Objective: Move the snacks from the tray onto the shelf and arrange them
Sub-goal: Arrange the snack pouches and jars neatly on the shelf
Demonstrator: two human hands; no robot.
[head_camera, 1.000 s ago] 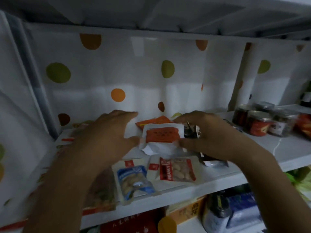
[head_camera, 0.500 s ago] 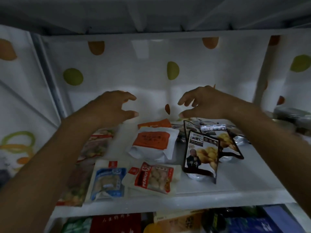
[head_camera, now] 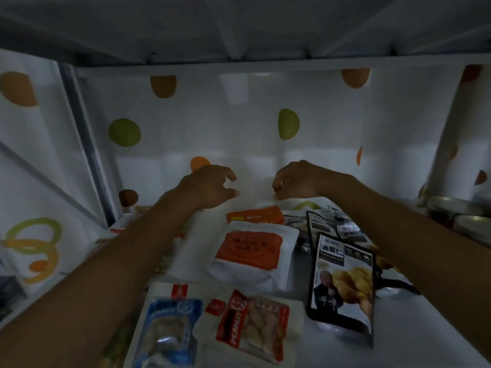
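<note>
Shelf (head_camera: 398, 328): left hand (head_camera: 210, 185) at 11 o'clock from orange bag (head_camera: 249, 251), right hand (head_camera: 295, 180) at 1 o'clock; both empty, fingers loosely bent.

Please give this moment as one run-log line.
left hand: empty, above white shelf | right hand: empty, above shelf | white pouch with orange label: lying on shelf | black glossy pouch: right of it

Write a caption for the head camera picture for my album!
Left hand and right hand hover empty over the white shelf, just past the orange-labelled pouch.
</note>
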